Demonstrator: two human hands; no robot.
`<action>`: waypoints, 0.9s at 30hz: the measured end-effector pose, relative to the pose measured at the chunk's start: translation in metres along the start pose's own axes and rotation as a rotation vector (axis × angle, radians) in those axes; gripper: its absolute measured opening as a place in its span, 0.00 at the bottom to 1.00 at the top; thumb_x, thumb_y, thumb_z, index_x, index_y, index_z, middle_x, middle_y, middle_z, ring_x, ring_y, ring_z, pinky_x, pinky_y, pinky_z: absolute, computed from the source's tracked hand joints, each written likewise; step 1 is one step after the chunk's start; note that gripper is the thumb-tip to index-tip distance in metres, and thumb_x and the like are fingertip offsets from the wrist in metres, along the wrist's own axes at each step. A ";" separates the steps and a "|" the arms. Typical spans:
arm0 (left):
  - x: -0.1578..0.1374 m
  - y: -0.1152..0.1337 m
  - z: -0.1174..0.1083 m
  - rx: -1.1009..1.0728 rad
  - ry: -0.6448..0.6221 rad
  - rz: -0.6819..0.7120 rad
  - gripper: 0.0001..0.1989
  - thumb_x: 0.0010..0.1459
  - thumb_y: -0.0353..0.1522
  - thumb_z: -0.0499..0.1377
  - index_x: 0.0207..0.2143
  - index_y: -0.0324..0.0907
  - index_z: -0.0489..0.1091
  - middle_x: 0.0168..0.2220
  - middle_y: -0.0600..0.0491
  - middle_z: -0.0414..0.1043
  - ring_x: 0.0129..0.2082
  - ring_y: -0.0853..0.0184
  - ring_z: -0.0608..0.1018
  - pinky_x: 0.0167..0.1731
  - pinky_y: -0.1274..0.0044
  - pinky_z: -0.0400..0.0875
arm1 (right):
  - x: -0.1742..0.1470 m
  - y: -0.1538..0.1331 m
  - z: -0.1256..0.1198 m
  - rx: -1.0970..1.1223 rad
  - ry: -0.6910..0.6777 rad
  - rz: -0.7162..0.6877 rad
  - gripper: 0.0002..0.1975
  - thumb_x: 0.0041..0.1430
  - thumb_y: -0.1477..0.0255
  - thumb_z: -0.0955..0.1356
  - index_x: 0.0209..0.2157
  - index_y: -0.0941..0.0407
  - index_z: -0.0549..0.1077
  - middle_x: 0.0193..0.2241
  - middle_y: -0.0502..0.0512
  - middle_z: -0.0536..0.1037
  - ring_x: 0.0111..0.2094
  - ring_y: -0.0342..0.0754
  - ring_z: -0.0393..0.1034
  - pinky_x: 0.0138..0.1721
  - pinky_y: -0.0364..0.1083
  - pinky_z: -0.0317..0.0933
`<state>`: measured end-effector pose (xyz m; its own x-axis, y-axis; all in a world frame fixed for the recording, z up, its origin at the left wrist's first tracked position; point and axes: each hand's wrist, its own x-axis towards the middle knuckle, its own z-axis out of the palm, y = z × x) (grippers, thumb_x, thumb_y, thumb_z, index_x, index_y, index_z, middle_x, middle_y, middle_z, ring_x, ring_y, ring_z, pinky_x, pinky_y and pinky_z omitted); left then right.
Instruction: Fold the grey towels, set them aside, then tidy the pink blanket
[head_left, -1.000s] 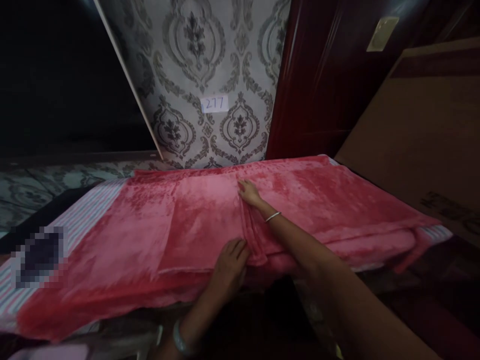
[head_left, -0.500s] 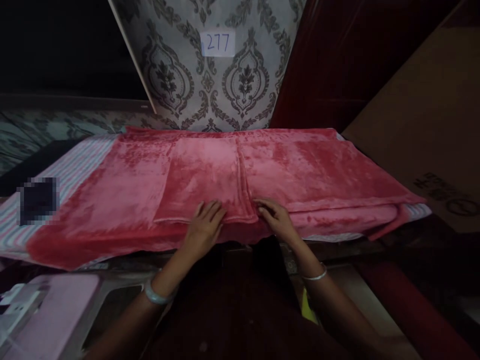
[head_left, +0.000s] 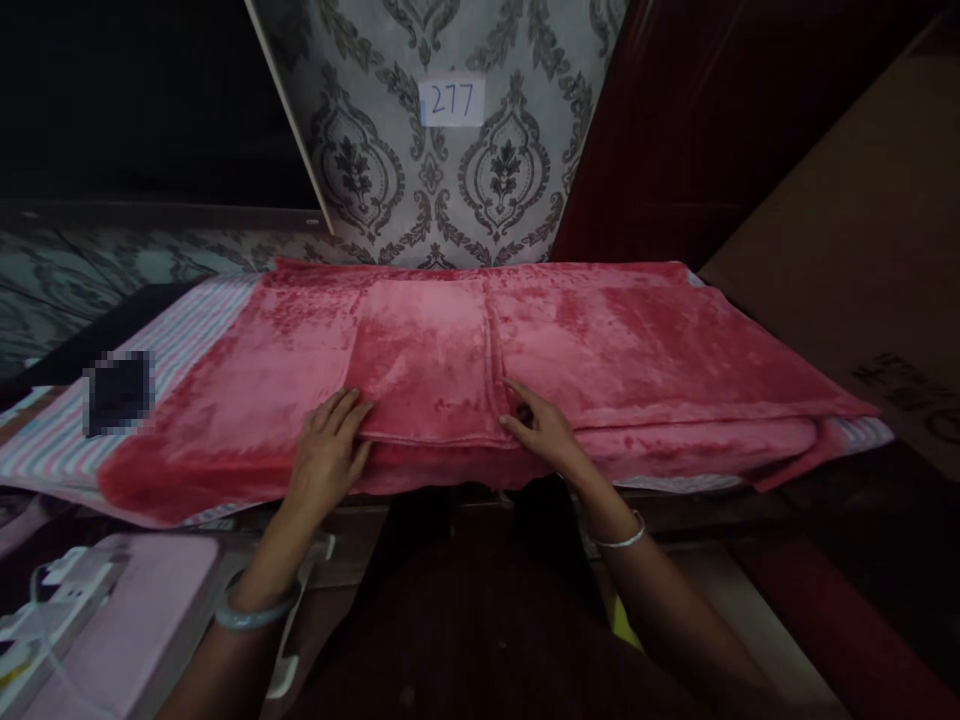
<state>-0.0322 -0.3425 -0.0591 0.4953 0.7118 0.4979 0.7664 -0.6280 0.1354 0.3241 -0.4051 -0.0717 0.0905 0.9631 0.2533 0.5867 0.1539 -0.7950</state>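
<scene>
A pink-red plush blanket [head_left: 660, 340] is spread over the table, and a folded rectangular section of the same plush cloth [head_left: 427, 360] lies flat near its middle. My left hand [head_left: 326, 445] rests palm down at that section's lower left corner, its fingers stretched out and holding nothing. At the section's lower right edge is my right hand [head_left: 544, 430], with thumb and forefinger apart and touching the cloth there. The other fingers of this hand are bent and partly hidden.
A striped cloth [head_left: 187, 325] shows beneath the blanket; a dark blurred-out object [head_left: 118, 392] lies on it. Behind stand a dark screen [head_left: 150, 110], a wall card reading 277 [head_left: 452, 100] and a cardboard box [head_left: 847, 230]. A power strip [head_left: 64, 610] sits low left.
My left hand has slid left along the front edge to the folded section's left corner. My right hand stays by the right edge, with thumb and forefinger spread wider. The view has shifted slightly.
</scene>
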 end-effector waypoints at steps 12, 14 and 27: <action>-0.005 -0.012 0.000 -0.143 0.056 0.034 0.18 0.67 0.35 0.53 0.56 0.44 0.73 0.65 0.42 0.66 0.65 0.52 0.68 0.64 0.54 0.67 | -0.009 0.004 -0.019 0.194 -0.266 -0.107 0.34 0.50 0.78 0.62 0.59 0.50 0.76 0.58 0.53 0.77 0.60 0.52 0.69 0.65 0.56 0.59; -0.005 -0.013 0.001 -0.144 0.068 0.025 0.18 0.67 0.35 0.53 0.55 0.43 0.73 0.65 0.42 0.67 0.64 0.53 0.69 0.63 0.54 0.67 | -0.010 0.005 -0.020 0.192 -0.273 -0.109 0.37 0.48 0.79 0.62 0.60 0.50 0.75 0.58 0.53 0.77 0.60 0.52 0.69 0.66 0.56 0.58; 0.002 -0.009 0.000 -0.101 0.041 0.061 0.19 0.62 0.28 0.54 0.53 0.44 0.75 0.65 0.43 0.67 0.64 0.52 0.68 0.63 0.54 0.66 | 0.009 -0.009 -0.001 0.087 -0.110 -0.104 0.26 0.55 0.71 0.70 0.57 0.52 0.77 0.55 0.58 0.80 0.56 0.57 0.74 0.59 0.58 0.66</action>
<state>-0.0384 -0.3349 -0.0592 0.5213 0.6592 0.5419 0.6890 -0.6998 0.1885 0.3204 -0.3983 -0.0614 -0.0588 0.9586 0.2785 0.5162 0.2680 -0.8134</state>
